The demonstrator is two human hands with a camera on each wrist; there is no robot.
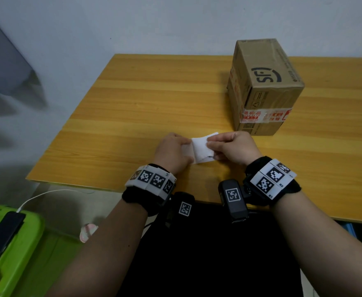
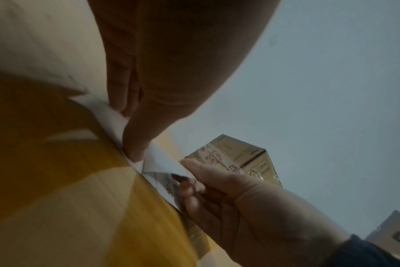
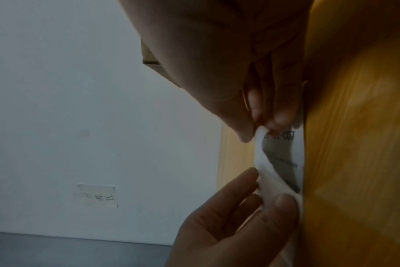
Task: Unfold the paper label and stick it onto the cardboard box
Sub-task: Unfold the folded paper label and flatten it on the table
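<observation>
A white paper label point(image 1: 202, 150) lies partly folded on the wooden table point(image 1: 143, 108), just in front of me. My left hand point(image 1: 188, 146) holds its left part, thumb point(image 2: 135, 150) pressing the paper and fingers along the fold. My right hand point(image 1: 210, 143) pinches the raised right flap, and printed text shows on the inside of the label point(image 3: 274, 173). The brown cardboard box point(image 1: 263, 86), with a black logo on top and red-printed tape on its front, stands at the back right, a short way beyond my right hand. The same box point(image 2: 240, 157) appears behind the right hand's fingers in the left wrist view.
A green bin point(image 1: 26, 249) with a dark phone point(image 1: 2, 234) and a white cable point(image 1: 41, 196) sits on the floor at lower left. The table's near edge runs just under my wrists. A pale wall stands behind the table, with a paper note point(image 3: 98, 196) stuck on it.
</observation>
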